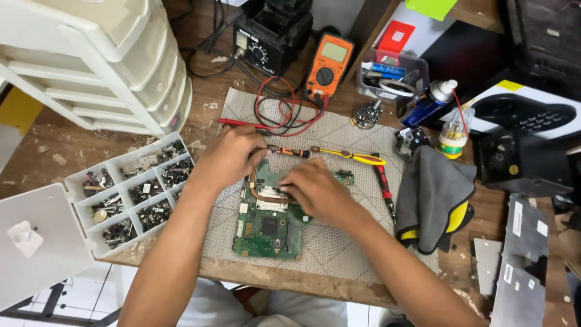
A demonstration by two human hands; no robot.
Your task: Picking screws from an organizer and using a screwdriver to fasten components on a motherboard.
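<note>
A green circuit board (pixel 269 227) with a copper heat pipe (pixel 261 195) lies on a grey mat (pixel 339 242) in the middle of the wooden bench. My left hand (pixel 230 158) rests at the board's top left edge, fingers curled around the handle end of a small orange-and-black screwdriver (pixel 289 151) that points right. My right hand (pixel 315 191) lies on the board's upper right part, fingers bent down onto the heat pipe area; what is under the fingertips is hidden.
A yellow-handled screwdriver (pixel 351 157) and a red one (pixel 382 184) lie right of the board. A grey cloth (pixel 433 197), orange multimeter (pixel 328 63) with red leads, spray can (pixel 426 103), white screw tray (pixel 130 194), white drawer unit (pixel 103 60) and metal panels (pixel 520 266) surround the mat.
</note>
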